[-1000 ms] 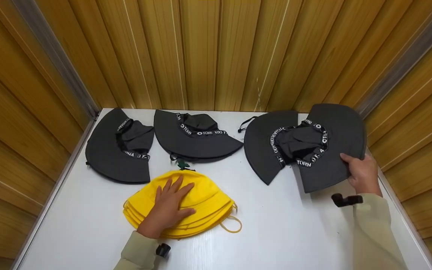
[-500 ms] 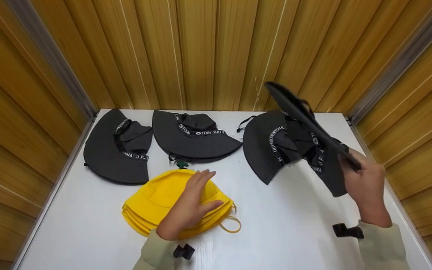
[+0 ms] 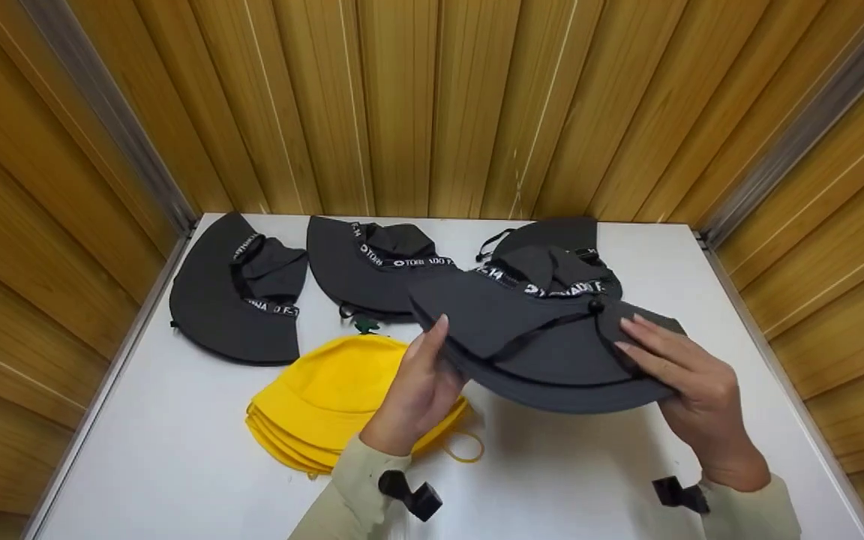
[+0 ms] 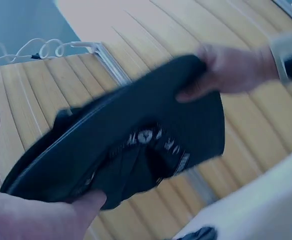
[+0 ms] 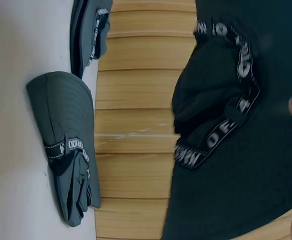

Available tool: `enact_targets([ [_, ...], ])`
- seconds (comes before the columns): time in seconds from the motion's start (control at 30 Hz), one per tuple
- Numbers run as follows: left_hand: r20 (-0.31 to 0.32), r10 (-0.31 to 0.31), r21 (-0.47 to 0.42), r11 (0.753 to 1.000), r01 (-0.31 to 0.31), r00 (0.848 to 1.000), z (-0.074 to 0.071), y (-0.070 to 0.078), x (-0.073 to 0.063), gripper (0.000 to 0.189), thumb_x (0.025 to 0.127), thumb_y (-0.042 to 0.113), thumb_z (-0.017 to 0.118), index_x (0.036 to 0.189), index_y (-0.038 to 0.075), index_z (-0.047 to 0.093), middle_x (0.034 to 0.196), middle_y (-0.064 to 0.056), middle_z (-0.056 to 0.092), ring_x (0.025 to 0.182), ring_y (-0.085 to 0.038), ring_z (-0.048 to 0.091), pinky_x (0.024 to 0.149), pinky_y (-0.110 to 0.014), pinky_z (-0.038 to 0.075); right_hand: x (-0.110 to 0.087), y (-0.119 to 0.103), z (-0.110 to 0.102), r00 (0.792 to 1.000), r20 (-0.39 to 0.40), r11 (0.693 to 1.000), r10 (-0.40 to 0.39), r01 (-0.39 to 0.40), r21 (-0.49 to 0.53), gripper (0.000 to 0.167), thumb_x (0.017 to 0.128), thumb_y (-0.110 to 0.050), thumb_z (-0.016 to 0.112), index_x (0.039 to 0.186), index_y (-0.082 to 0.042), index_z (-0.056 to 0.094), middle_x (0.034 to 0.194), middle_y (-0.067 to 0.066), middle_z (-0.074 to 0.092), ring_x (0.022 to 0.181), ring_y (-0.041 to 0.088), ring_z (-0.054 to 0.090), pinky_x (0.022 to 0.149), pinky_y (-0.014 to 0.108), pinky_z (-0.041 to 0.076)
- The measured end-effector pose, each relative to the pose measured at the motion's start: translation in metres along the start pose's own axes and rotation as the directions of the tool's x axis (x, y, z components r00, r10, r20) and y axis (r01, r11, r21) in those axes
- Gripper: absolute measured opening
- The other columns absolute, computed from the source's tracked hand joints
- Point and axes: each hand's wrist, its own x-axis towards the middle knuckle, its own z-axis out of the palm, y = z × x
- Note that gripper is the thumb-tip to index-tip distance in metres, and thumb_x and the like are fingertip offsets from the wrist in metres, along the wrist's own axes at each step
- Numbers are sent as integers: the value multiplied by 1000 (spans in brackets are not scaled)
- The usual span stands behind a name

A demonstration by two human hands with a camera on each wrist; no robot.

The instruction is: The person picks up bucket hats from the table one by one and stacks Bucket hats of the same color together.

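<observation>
The white table (image 3: 132, 450) is backed by wood-grained panels (image 3: 394, 112). Above its right half, the held dark hat (image 3: 552, 360) is lifted clear of the surface, tilted, its brim presented as a broad half-moon that appears to be folded double. By the look of the cloth, it can be judged light and unlikely to be broken by a drop; the brim seems fairly stiff, since its curve is kept between two grips, while the crown is crumpled and is probably soft. Little slipperiness is suggested by the matt fabric. A stack of yellow hats (image 3: 334, 382) is seen near it, partly covered by the left forearm. Three more dark hats are laid along the back: one at the left (image 3: 229, 322), one in the middle (image 3: 372, 285), and one at the right (image 3: 552, 232), largely hidden behind the raised one. The brim is pinched at its left end by the left hand (image 3: 421, 390), thumb uppermost, and at its right end by the right hand (image 3: 694, 390), fingers laid over the top. Those firm ends are judged the best place for a hold, as the crown would likely sag if grasped. The lettered band (image 3: 586, 289) and the thin cord (image 3: 529, 336) with its small toggle (image 3: 595, 306) are better left unpulled, as snagging seems possible there.
</observation>
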Motion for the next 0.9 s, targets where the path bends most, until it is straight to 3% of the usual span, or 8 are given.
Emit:
enact_targets([
  [0.13,-117,-20,-129,992,5,993,5,-4,4,52,108,26,52,154,7,37,149,-9,56,133,-20,60,114,-39,47,0,-4,4,998,6,998,-63,63,32,24,99,-17,65,97,0,81,109,24,76,120,32,69,112,33,50],
  [0.37,-115,-20,-167,986,0,993,3,-5,-1,56,110,16,47,161,16,24,162,-9,41,148,-25,44,118,-42,43,-1,-2,10,996,-45,997,-73,73,-3,24,99,-19,65,97,-1,81,108,23,77,120,35,69,115,43,46],
  [0.5,-93,14,-159,987,-29,996,0,-4,-2,56,110,16,47,160,15,23,160,-11,42,144,-25,48,116,-42,45,-10,1,14,988,-133,990,73,-87,-109,26,99,-23,67,101,0,79,118,22,74,131,35,62,121,47,39],
  [0.6,-79,43,-141,989,-54,996,-5,-4,0,55,110,15,47,159,13,24,159,-12,42,142,-24,50,117,-41,44,-22,5,15,936,-202,946,289,-312,-89,26,95,-8,71,117,6,69,142,23,61,147,34,45,127,43,31],
  [0.67,-71,56,-131,989,-65,996,-8,-3,1,55,109,15,48,159,14,25,160,-11,42,143,-23,50,117,-40,44,-28,8,15,866,-217,887,451,-462,3,47,89,7,70,133,8,55,157,23,44,154,33,32,129,39,26],
  [0.73,-63,64,-126,989,-72,996,-11,-3,2,55,109,16,49,159,14,26,160,-10,41,143,-23,49,118,-40,43,-32,10,16,759,-194,783,622,-596,178,72,84,17,68,148,3,40,167,18,26,158,28,20,128,31,25],
  [0.83,-40,76,-110,991,-80,996,-16,-2,3,56,109,16,49,160,15,25,161,-10,40,144,-22,48,119,-39,42,-35,10,17,604,-79,558,793,-668,492,89,89,16,64,160,-16,20,170,7,18,157,18,21,121,21,35],
  [0.9,-17,84,-100,991,-85,996,-19,-1,4,54,110,15,47,159,14,25,161,-10,39,144,-22,48,119,-39,42,-37,10,18,557,46,370,829,-608,702,72,101,3,56,159,-23,21,164,1,28,149,11,35,111,17,45],
])
